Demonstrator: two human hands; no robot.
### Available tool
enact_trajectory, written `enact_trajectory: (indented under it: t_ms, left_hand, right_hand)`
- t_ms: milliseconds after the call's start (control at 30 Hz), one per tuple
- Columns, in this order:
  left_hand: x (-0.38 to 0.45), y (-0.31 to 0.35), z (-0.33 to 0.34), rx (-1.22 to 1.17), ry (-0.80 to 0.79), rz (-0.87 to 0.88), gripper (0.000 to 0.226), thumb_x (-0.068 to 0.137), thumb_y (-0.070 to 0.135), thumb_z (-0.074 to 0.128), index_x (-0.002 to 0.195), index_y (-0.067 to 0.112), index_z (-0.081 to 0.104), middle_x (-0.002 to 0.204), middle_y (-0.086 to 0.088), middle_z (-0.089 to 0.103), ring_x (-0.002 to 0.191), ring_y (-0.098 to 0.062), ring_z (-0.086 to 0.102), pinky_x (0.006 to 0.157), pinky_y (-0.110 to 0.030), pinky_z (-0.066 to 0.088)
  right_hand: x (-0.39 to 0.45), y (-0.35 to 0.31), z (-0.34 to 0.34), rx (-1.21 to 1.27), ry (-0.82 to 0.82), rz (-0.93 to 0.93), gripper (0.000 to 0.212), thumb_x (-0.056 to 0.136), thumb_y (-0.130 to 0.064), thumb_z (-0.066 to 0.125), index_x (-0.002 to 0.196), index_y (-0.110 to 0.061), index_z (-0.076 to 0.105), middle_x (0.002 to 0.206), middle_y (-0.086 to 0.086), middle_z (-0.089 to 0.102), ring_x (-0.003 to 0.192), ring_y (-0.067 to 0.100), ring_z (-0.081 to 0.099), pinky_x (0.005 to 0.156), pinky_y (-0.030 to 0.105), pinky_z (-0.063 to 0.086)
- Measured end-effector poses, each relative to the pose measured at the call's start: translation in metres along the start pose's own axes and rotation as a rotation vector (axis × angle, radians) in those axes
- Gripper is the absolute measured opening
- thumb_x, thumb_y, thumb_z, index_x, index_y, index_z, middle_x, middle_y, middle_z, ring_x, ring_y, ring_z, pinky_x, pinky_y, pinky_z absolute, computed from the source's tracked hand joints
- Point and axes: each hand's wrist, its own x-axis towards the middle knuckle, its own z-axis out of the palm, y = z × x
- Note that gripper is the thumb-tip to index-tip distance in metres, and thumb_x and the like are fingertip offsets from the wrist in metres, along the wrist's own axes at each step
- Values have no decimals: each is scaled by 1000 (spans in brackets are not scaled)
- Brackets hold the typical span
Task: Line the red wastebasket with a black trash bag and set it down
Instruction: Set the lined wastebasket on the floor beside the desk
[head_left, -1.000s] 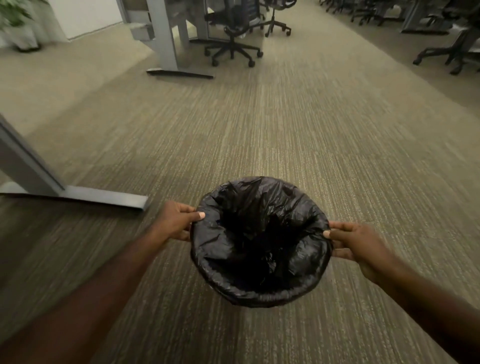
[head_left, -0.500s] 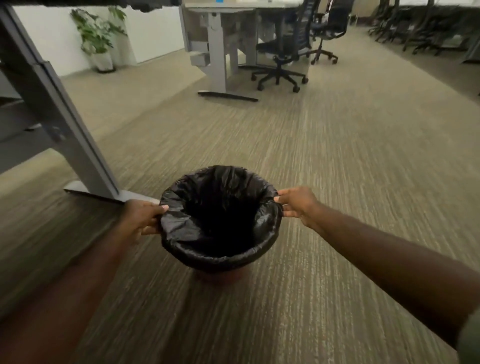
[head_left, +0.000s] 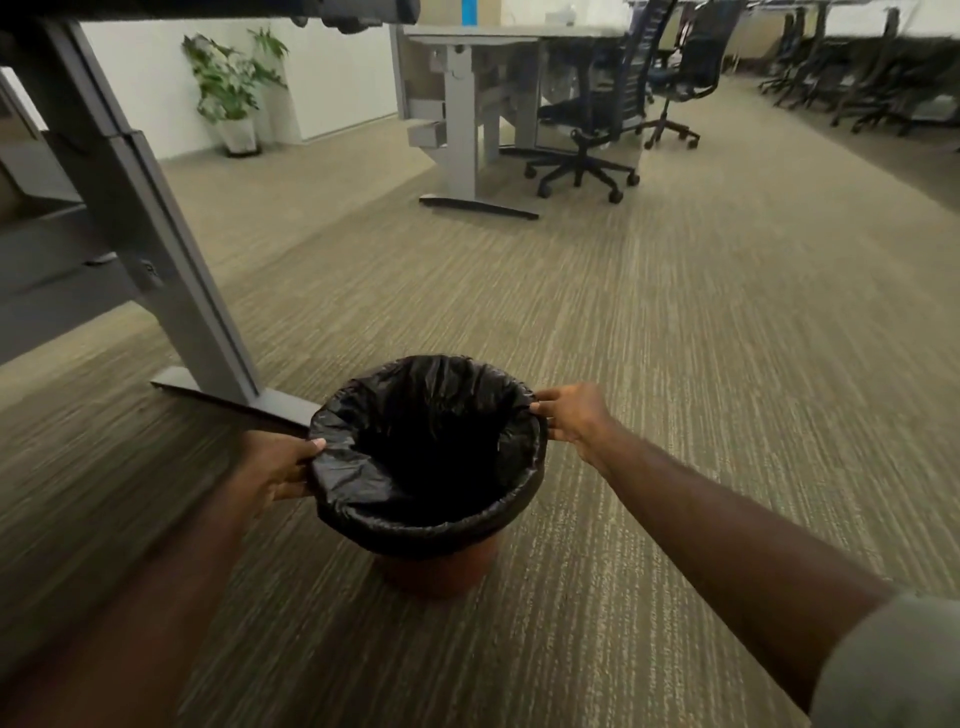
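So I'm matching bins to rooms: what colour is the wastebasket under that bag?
Red, dim in shadow; the wastebasket shows below the black bag in the head view.

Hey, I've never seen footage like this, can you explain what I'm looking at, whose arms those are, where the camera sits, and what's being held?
There is no machine here. The picture comes from a wide-angle camera worn on a person's head, looking forward and down, so the two arms are that person's own. The left hand and the right hand grip opposite sides of a red wastebasket at its rim. A black trash bag lines it and folds over the rim. Whether it touches the carpet yet, I cannot tell. A grey desk leg stands just left; office chairs and a potted plant are farther back.
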Motion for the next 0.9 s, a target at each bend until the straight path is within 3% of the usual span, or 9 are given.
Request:
enact_trajectory:
  t_ms: [67, 133, 200, 367, 500, 600, 700, 767, 900]
  left_hand:
    - [2, -2, -1, -3, 15, -5, 9, 91, 4, 63, 82, 4, 61, 78, -11, 66, 67, -24, 61, 47, -35, 57]
    - [4, -3, -2, -10, 22, 0, 5, 90, 4, 65, 86, 3, 62, 81, -13, 66, 68, -24, 63, 53, -37, 53]
    - [5, -3, -1, -21, 23, 5, 4, 89, 4, 66, 90, 2, 63, 80, -12, 68, 67, -23, 64, 55, -36, 52]
    - [-1, -7, -3, -65, 14, 13, 8, 85, 5, 71, 87, 0, 66, 58, -6, 73, 49, -18, 69, 40, -28, 55]
    - [-11, -6, -3, -111, 12, 34, 24, 86, 15, 73, 99, -3, 65, 83, -15, 70, 65, -25, 68, 45, -33, 59]
    - [-15, -3, -6, -91, 5, 23, 24, 86, 19, 73, 93, -1, 64, 82, -15, 70, 51, -20, 70, 40, -31, 57]
    - [-13, 0, -6, -7, 19, 21, 12, 85, 2, 70, 94, -5, 65, 81, -17, 70, 54, -22, 69, 41, -31, 57]
    - [-9, 2, -6, -7, 49, 52, 5, 85, -3, 67, 88, -4, 63, 77, -16, 67, 43, -15, 67, 38, -28, 55]
    - [-3, -2, -4, -62, 122, 64, 5, 86, -2, 67, 88, -3, 63, 77, -16, 66, 53, -22, 66, 44, -31, 55]
  right_hand:
    - [1, 3, 1, -4, 0, 9, 24, 92, 6, 63, 116, 4, 67, 110, 21, 74, 88, 27, 75, 65, 32, 63]
    - [1, 4, 0, 3, 0, 7, 24, 92, 5, 63, 116, 4, 68, 109, 20, 75, 81, 23, 74, 57, 27, 61]
    - [2, 5, 0, 0, 5, 3, 25, 92, 5, 63, 116, 4, 68, 107, 19, 75, 80, 22, 74, 58, 27, 60]
    - [3, 8, -3, 2, -11, -10, 28, 93, 5, 63, 120, 4, 67, 106, 18, 75, 77, 21, 74, 60, 29, 60]
    - [-2, 7, -5, 23, -34, 3, 29, 94, 6, 61, 123, 2, 64, 110, 20, 74, 79, 23, 73, 60, 30, 61]
    - [-5, 6, -7, 40, -48, 14, 28, 94, 7, 60, 121, 2, 64, 111, 22, 73, 82, 25, 73, 62, 32, 61]
    - [-9, 4, -4, 53, -37, 7, 25, 92, 8, 61, 116, 2, 66, 109, 20, 74, 85, 25, 74, 64, 32, 61]
    - [-9, 4, 1, 54, -18, -13, 25, 92, 8, 61, 115, 1, 66, 109, 20, 74, 86, 23, 73, 64, 31, 62]
    - [-9, 3, 6, 66, -16, -65, 23, 96, -16, 64, 112, -1, 71, 108, 16, 75, 83, 24, 73, 62, 30, 60]
